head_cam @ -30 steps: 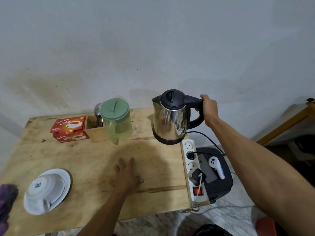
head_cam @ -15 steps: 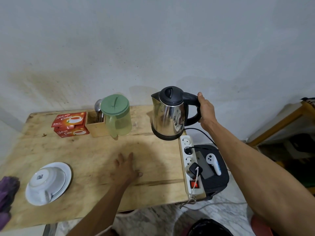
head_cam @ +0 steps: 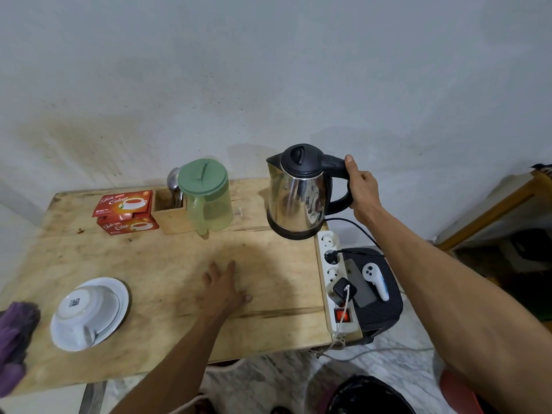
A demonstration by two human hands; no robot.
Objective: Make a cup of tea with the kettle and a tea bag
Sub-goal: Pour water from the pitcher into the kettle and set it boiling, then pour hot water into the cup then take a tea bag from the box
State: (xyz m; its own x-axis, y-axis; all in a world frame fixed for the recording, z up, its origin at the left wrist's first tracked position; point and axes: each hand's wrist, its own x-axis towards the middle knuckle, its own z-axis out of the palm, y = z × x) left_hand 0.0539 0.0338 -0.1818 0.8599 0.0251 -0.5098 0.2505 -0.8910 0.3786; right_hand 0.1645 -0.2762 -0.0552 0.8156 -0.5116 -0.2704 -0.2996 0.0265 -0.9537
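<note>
Right hand (head_cam: 363, 186) has a firm grip on the kettle (head_cam: 295, 198): the fingers wrap the black handle (head_cam: 337, 174) and the thumb lies along its top. The kettle hangs upright at the far right corner of the table (head_cam: 268, 309), seemingly just clear of the wood, with its lid down and its spout turned left. Left hand (head_cam: 224, 288) holds nothing; it lies flat on the table near the middle, fingers spread.

In the same head view, the cup (head_cam: 86, 306) sits upside down on its saucer (head_cam: 121, 297) at the near left, well apart from the kettle. Two red tea boxes (head_cam: 125, 213) are stacked at the far left, beside a green-lidded jug (head_cam: 207, 201).

The main risk is under the kettle. A white power strip (head_cam: 336, 279) runs along the right edge of the table, its red switch (head_cam: 342, 315) glowing, and the kettle's base hangs over the strip's far end. Any tilt or drip there would put water on live sockets. A black cord (head_cam: 355, 227) loops from behind the kettle to a plug in the strip, so a long carry leftward could pull it taut and jerk the kettle. Pouring before the cup is turned over would flood the saucer. Whether the kettle holds water cannot be told.
</note>
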